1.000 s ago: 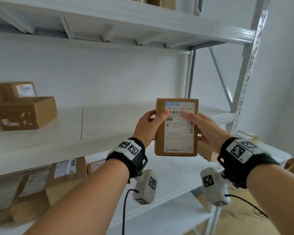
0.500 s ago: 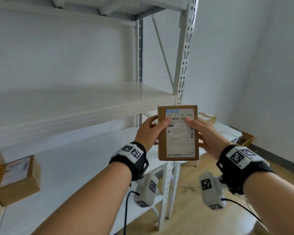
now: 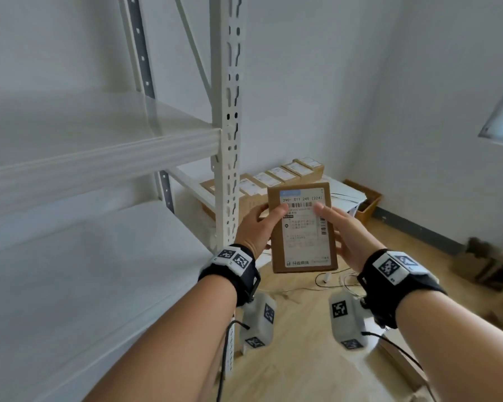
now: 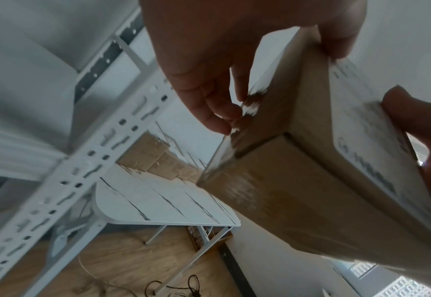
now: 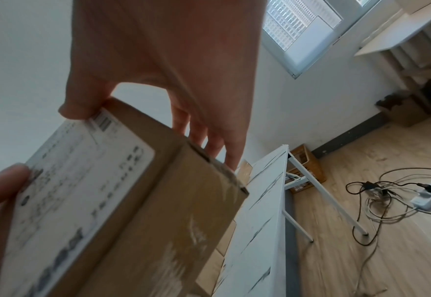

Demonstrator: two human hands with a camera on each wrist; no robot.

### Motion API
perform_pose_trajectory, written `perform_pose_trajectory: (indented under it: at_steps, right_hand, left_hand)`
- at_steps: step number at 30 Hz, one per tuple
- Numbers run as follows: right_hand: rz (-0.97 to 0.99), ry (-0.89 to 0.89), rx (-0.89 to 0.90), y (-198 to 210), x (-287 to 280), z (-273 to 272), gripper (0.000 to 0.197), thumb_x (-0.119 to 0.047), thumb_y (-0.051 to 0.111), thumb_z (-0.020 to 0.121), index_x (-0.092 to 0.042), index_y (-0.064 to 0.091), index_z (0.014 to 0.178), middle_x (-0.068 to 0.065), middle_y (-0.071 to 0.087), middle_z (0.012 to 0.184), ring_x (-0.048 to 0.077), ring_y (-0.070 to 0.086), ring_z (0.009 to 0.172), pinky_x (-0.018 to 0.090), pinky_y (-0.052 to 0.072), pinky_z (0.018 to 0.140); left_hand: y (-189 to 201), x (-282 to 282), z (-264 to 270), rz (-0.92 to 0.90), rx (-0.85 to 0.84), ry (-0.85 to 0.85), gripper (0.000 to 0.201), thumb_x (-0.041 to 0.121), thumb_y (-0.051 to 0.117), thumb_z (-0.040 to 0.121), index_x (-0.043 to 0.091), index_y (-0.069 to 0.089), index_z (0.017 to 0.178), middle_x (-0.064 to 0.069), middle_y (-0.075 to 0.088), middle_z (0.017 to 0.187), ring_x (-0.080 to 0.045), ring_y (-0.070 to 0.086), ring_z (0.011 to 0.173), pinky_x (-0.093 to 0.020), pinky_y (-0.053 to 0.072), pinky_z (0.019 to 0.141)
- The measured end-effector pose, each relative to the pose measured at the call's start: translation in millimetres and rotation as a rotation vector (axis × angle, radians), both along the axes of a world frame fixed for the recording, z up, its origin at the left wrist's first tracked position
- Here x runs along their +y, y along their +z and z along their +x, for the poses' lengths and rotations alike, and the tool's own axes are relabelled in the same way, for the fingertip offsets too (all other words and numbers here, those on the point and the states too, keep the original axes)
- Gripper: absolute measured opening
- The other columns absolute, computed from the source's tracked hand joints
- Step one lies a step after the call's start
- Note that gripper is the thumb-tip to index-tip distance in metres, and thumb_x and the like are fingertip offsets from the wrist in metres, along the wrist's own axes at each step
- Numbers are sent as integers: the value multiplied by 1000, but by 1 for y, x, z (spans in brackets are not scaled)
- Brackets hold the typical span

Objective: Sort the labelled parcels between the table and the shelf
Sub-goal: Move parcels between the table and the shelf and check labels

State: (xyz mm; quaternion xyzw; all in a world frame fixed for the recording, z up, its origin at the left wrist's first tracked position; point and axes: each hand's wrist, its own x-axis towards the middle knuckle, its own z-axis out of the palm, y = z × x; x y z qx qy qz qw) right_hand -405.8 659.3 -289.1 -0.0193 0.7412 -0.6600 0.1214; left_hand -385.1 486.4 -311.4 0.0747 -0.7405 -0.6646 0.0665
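A flat brown cardboard parcel (image 3: 302, 236) with a white shipping label stands upright in mid-air, label facing me. My left hand (image 3: 259, 227) grips its left edge, thumb on the label and fingers behind. My right hand (image 3: 343, 230) grips the right edge the same way. The left wrist view shows the parcel (image 4: 311, 170) from below with the left hand (image 4: 224, 66) on it. In the right wrist view the parcel (image 5: 123, 211) sits under the right hand (image 5: 163, 80). Beyond it a row of labelled parcels (image 3: 279, 177) lies on a white table (image 3: 346, 192).
A white metal shelf (image 3: 99, 158) with bare boards fills the left; its slotted upright post (image 3: 228, 140) stands just left of my hands. A cardboard bin (image 3: 366, 203) sits beside the table. Cables and a power strip (image 5: 428, 193) lie on the wooden floor.
The view has swung right, away from the shelf boards and toward the table in the corner. Both hands keep the same hold on the parcel.
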Motion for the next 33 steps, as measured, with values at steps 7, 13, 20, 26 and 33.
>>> perform_pose_trajectory:
  at_steps: [7,13,20,26,33]
  right_hand:
    - [23,-80,-67,-18,-2,-107,44,-56,64,86,-26,64,119,0,73,108,20,66,103,41,51,87]
    - [39,-98,-169,-49,-7,-159,31,-49,60,93,-26,65,114,0,73,103,20,69,98,41,57,76]
    - [77,-27,-222,-82,-17,-229,20,-36,57,95,-23,64,108,4,73,102,22,69,96,45,57,86]
    - [151,168,-313,-112,-32,-303,30,-42,61,93,-21,63,115,1,75,98,19,71,91,33,55,70]
    - [213,435,-484,-165,-59,-358,37,-37,62,94,-16,60,124,2,71,102,18,66,90,30,50,64]
  left_hand:
    - [-21,7,-106,68,-75,27,69,67,58,72,19,62,121,4,72,99,-15,68,90,-44,58,82]
    - [-52,5,-162,116,-196,49,51,57,56,91,14,65,118,2,73,95,-13,68,83,-25,52,61]
    - [-80,-2,-215,135,-325,78,47,58,50,94,16,67,107,-4,73,101,-20,68,90,-31,54,71]
    - [-113,-11,-261,159,-473,238,55,63,46,92,16,70,107,-4,74,99,-22,69,91,-35,56,78]
    - [-153,-22,-278,168,-650,429,58,68,44,91,21,71,111,1,73,108,-18,66,97,-32,48,76]
